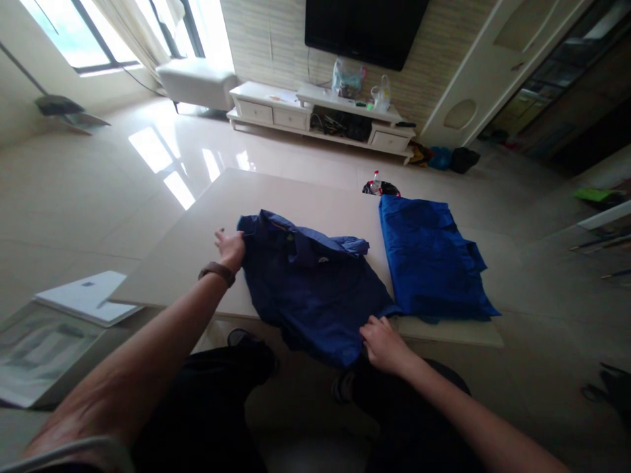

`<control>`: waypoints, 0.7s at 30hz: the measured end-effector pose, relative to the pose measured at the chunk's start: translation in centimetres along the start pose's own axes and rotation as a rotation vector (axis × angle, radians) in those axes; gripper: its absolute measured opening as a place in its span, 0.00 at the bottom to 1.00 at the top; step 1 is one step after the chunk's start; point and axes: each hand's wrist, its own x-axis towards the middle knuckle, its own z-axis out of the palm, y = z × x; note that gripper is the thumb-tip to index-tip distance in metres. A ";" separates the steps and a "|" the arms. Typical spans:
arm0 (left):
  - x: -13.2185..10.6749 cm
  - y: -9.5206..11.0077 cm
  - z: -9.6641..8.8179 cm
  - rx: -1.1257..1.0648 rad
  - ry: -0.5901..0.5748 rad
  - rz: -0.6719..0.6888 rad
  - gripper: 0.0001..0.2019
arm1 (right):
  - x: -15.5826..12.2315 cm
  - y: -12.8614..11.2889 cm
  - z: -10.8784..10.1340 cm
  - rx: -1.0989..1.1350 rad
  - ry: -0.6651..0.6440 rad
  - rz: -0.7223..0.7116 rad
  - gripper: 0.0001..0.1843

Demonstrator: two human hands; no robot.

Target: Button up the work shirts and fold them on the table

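Left forearm (148, 348) | left hand (230, 249), right hand (383, 343) gripping garment (320, 292) | navy, rumpled, pale mark (323, 259)

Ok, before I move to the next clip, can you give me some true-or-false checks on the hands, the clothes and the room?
1. The left hand touches the left end of the navy jacket. True.
2. The right hand is held clear of the jacket. False: it grips the jacket's near edge.
3. A brown wristband is worn on the left wrist. True.
4. The bright blue garment lies left of the jacket. False: it lies on the right.
5. The jacket lies wholly within the tabletop. False: part of it hangs over the near edge.
6. A television is mounted above a white cabinet. True.
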 end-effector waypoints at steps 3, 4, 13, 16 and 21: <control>-4.1 -0.5 1.9 0.328 -0.036 0.309 0.33 | 1.0 -0.8 -1.8 -0.006 -0.081 -0.059 0.12; -5.1 -0.9 2.4 0.452 -0.129 0.377 0.34 | 1.6 -1.0 -2.5 0.013 -0.054 -0.089 0.13; -3.9 -5.0 4.4 0.721 -0.434 0.247 0.37 | 15.9 -2.4 -11.1 0.056 0.564 0.039 0.28; -1.6 -5.5 2.7 0.668 -0.295 0.276 0.34 | 19.7 -1.4 -14.8 0.190 0.467 0.169 0.18; 2.3 -5.9 -1.4 0.588 -0.136 0.282 0.26 | 23.2 5.3 -22.2 0.335 0.643 0.455 0.24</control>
